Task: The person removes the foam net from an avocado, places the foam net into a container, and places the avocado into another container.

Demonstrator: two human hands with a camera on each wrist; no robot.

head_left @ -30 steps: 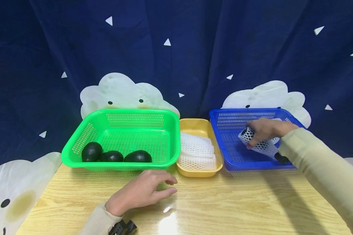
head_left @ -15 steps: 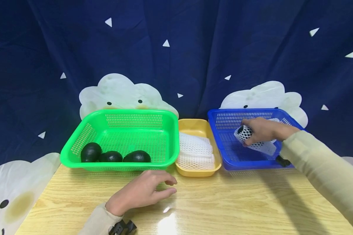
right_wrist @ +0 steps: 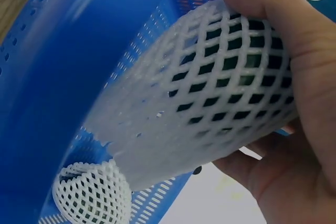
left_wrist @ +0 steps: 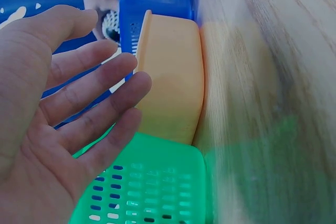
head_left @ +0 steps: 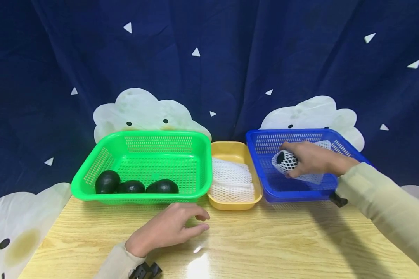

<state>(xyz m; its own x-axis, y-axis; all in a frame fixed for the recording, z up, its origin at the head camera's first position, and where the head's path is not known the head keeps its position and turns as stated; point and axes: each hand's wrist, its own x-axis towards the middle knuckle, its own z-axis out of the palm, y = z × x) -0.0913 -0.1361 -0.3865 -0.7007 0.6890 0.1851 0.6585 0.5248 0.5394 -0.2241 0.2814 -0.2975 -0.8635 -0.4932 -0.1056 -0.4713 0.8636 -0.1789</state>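
Note:
My right hand (head_left: pixel 310 157) grips a dark avocado in a white foam net sleeve (head_left: pixel 287 161) over the blue basket (head_left: pixel 300 195). In the right wrist view, thumb and fingers wrap the fuller end of the sleeve, and its loose tail (right_wrist: pixel 142 140) hangs toward the basket wall. Another netted fruit (right_wrist: pixel 93 195) lies in that basket, lower left in the same view. My left hand (head_left: pixel 172 224) holds nothing, fingers loosely bent, above the table in front of the green basket (head_left: pixel 143 196). Bare avocados (head_left: pixel 163 186) lie along that basket's near side.
Between the two baskets stands a yellow tray (head_left: pixel 235 206) with flat white foam nets (head_left: pixel 232 180) in it. All the containers sit at the back of the wooden table (head_left: pixel 265 240). A dark blue curtain (head_left: pixel 223 69) hangs right behind them.
My right hand has shifted a little left with the netted avocado, and the sleeve's end has turned more toward the head camera. My left hand stays in place.

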